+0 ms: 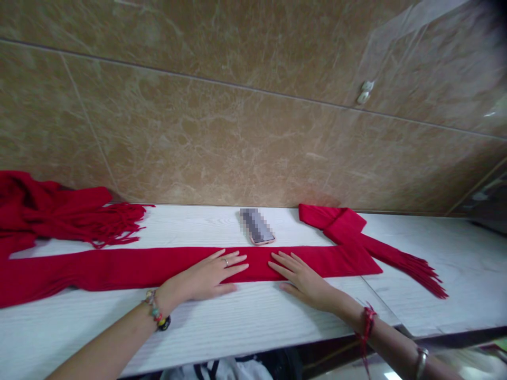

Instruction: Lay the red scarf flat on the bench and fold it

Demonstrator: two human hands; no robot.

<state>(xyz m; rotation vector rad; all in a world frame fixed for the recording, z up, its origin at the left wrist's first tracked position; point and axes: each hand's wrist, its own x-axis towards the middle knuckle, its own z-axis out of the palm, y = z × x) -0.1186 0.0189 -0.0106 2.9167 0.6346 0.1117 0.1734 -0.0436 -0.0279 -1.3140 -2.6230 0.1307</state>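
Note:
A long red scarf (134,267) lies stretched across the white table in a flat, narrow band. My left hand (209,274) rests palm down on its middle, fingers extended, with the thumb near the scarf's front edge. A short way to the right, my right hand (301,279) also lies flat on the scarf with its fingers stretched out. Between the hands a stretch of smooth red cloth shows. At the right the scarf folds back on itself toward the wall, and a fringed end (420,269) points to the right.
A phone (257,226) with a pinkish edge lies behind the scarf near the wall. More bunched red fabric with fringe (79,214) is heaped at the left. A marbled tile wall (222,132) borders the back of the white table (190,338), whose front edge runs close below my forearms.

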